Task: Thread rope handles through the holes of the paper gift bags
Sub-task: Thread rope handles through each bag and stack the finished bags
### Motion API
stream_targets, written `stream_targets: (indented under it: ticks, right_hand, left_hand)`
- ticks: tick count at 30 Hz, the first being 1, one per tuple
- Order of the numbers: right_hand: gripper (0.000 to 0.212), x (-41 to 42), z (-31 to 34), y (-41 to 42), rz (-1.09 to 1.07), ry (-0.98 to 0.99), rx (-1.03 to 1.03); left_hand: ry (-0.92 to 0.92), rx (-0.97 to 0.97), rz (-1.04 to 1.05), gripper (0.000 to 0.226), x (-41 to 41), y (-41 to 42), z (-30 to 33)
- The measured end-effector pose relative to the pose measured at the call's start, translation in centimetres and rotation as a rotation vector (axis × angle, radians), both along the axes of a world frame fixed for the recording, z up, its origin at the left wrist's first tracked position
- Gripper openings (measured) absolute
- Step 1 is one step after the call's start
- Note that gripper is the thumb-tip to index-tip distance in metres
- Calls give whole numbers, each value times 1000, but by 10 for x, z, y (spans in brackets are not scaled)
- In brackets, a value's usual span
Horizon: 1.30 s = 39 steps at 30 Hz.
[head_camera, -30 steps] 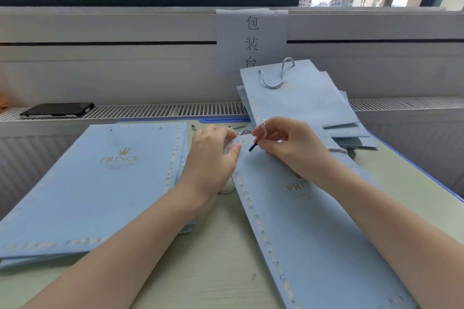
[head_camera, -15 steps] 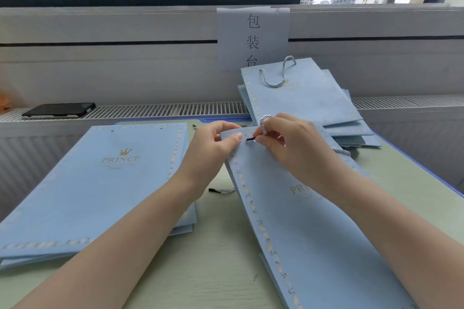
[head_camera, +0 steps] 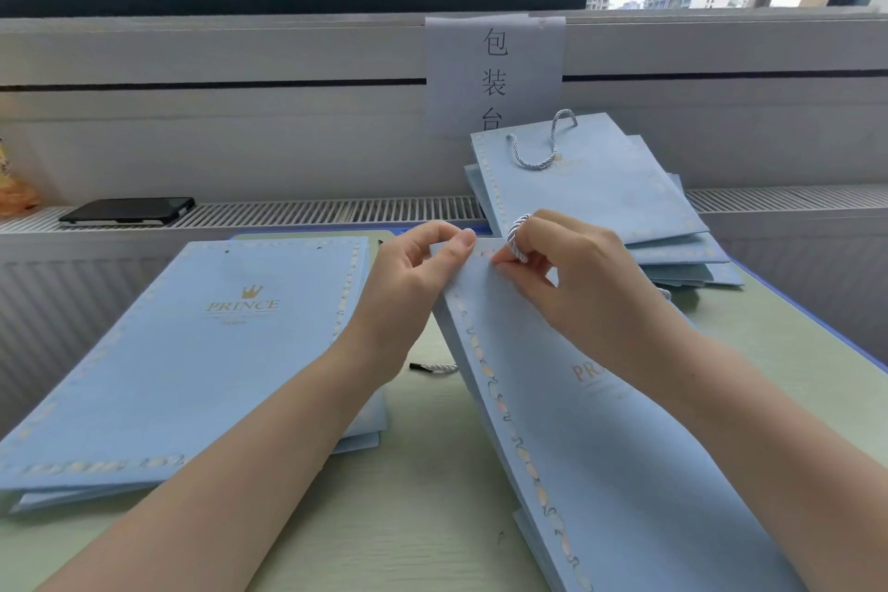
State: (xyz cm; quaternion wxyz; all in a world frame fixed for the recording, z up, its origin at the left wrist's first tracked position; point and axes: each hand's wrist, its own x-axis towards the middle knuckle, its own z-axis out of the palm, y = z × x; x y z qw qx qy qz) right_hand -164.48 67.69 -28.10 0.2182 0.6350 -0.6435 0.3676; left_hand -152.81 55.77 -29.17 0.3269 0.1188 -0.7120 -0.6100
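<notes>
A flat light-blue paper gift bag lies tilted in front of me, its top edge lifted off the table. My left hand pinches that top edge near its left corner. My right hand pinches a white-and-blue twisted rope handle against the bag's top edge; the rope loops over my fingers and its tip is hidden. The rope's other end, with a black tip, lies on the table below the bag's edge.
A stack of blue bags without handles lies at the left. Bags with a rope handle are piled at the back right against the wall. A black phone rests on the radiator grille. A paper sign hangs on the wall.
The bag's top edge has been lifted toward me. The rope's black tip, visible between my hands before, has gone out of sight at the bag's top edge.
</notes>
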Motion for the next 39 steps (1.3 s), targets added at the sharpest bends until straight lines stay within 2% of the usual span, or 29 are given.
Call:
stream_targets:
  ticks: [2,5,7,10,12,15,20,25,31,34,37,39]
  right_hand:
    - [16,1,1,2,40,-65,42]
    - [16,-1,5,7,93,-243,139]
    - [16,-3,7,10,134,-350,188]
    - [9,0,7,9,150,-469,188]
    - [7,1,5,7,100,-465,176]
    - [8,2,1,4,61,-426,174]
    - [26,6,0,5,26,-441,210]
    - [21,6,0,4,88,-490,225]
    - [8,10,8,8,223,-656,162]
    - [12,13,7,7,192,-616,154]
    - [17,14,5,6,144,-565,145]
    - [18,16,5,7,152,-552,166]
  left_hand:
    - [-22,9,-39,44,0,1,1]
    - [-97,77,2,48,0,1,3]
    - [-152,113,7,45,0,-2,4]
    - [-255,189,-94,28,4,-7,6]
    - [-297,268,-192,21,8,-11,7]
    - [-339,280,-298,28,12,-20,8]
    - [-342,345,-392,35,12,-25,8]
    - [-306,373,-479,52,11,-26,7]
    - [-245,390,-591,46,15,-28,8]
    - [-232,380,-658,57,14,-28,6]
    - [-242,342,-638,42,14,-28,6]
    - [-263,325,-607,41,15,-29,7]
